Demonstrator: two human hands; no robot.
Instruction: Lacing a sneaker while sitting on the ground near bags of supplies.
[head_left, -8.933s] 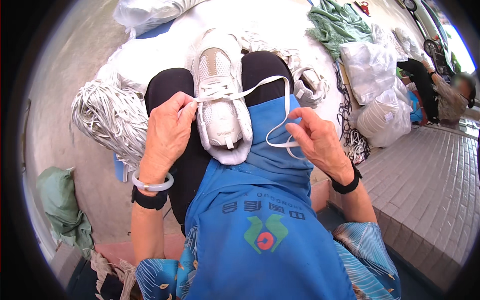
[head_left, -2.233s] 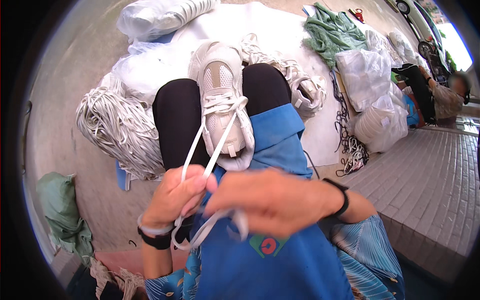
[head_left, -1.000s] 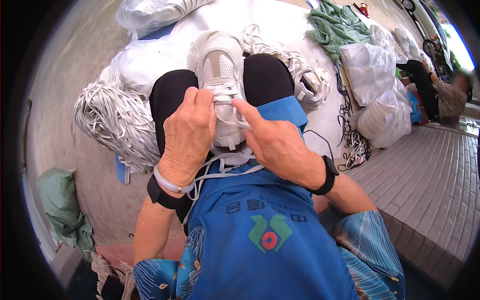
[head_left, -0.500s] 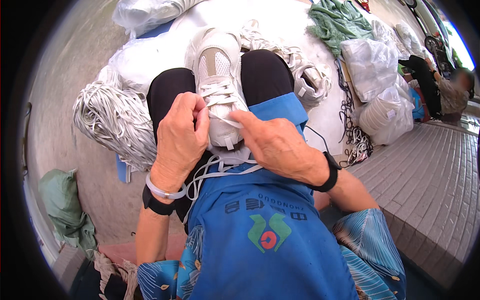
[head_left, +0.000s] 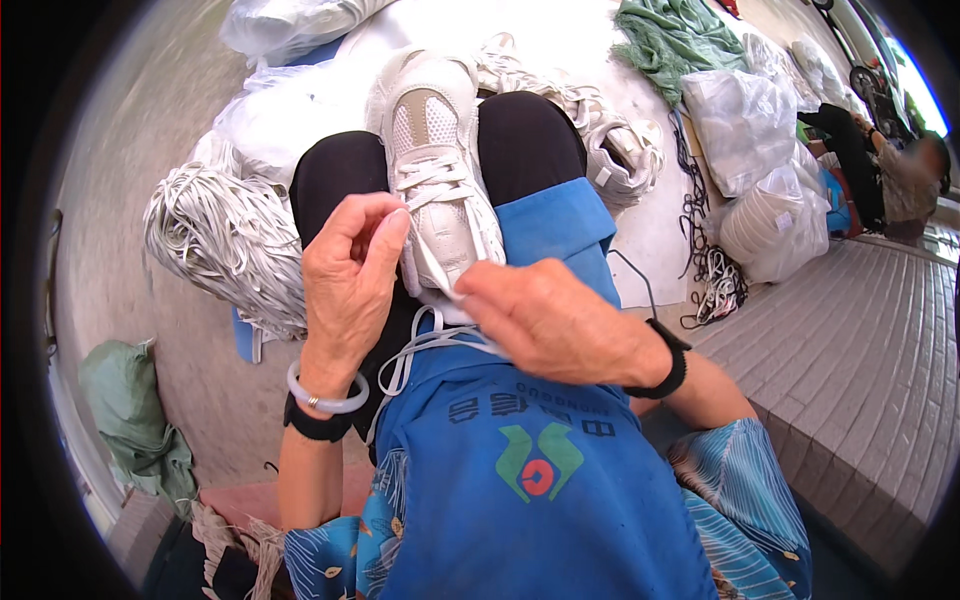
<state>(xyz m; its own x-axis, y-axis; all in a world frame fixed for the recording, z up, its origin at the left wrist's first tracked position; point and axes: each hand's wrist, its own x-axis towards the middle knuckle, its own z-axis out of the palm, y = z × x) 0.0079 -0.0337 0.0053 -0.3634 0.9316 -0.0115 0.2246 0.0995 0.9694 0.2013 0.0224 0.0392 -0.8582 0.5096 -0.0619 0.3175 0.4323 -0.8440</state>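
A whitish sneaker (head_left: 432, 130) lies between my knees, its toe pointing away and its heel close to my apron. A flat white shoelace (head_left: 438, 262) is threaded through its upper eyelets. My right hand (head_left: 560, 318) pinches that lace beside the heel, drawing one strand taut from the left eyelets. Beside the shoe's left edge, my left hand (head_left: 350, 275) is curled with thumb and forefinger close together; whether anything is between them is hidden. Loose lace ends (head_left: 425, 345) loop over the blue apron (head_left: 500, 480) below the heel.
A big bundle of white laces (head_left: 225, 240) lies at the left. More laced shoes (head_left: 622, 155) rest beyond my right knee on a white sheet. Plastic bags (head_left: 740, 130), green netting (head_left: 675, 45) and dark cords (head_left: 695, 220) lie to the right. Another person (head_left: 905, 180) sits farther off.
My right hand has drawn the lace down toward the heel and is slightly blurred. My left hand has moved slightly left and down, away from the laces.
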